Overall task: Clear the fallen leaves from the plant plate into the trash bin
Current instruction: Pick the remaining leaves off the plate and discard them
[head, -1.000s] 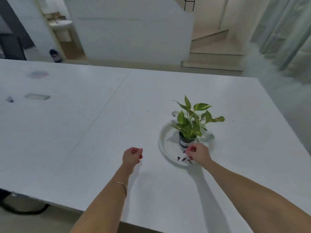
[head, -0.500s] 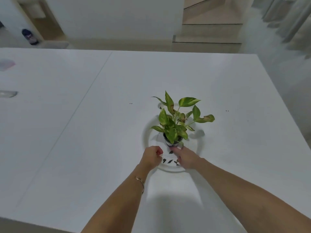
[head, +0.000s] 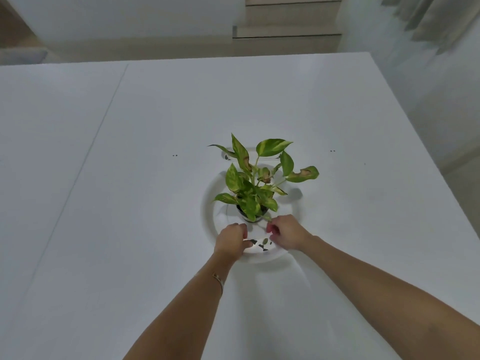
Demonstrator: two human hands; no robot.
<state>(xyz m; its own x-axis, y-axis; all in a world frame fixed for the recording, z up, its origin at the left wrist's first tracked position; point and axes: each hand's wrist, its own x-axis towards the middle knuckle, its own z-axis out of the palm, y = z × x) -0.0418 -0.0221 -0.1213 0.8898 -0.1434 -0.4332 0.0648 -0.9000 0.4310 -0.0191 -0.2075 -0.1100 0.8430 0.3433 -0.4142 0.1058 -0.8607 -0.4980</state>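
A small green potted plant (head: 255, 188) stands in a round white plate (head: 208, 211) in the middle of the white table (head: 130, 178). Several small dark fallen leaves (head: 264, 245) lie on the plate's near side. My left hand (head: 232, 241) rests over the plate's near-left rim, thumb and fingers pinched on one dark leaf (head: 253, 241). My right hand (head: 285, 232) hovers just right of the leaves, in front of the pot. Its fingers are curled down, and I cannot see whether they hold anything. No trash bin is in view.
The table's right edge (head: 426, 152) drops to a pale floor. Beyond the far edge are wooden steps (head: 285, 27) and a white wall. A seam (head: 104, 126) runs across the tabletop on the left.
My view has tilted down and come closer to the plant. My left hand has moved from the bare table onto the plate's near rim and closed on a leaf. The right hand stays by the pot.
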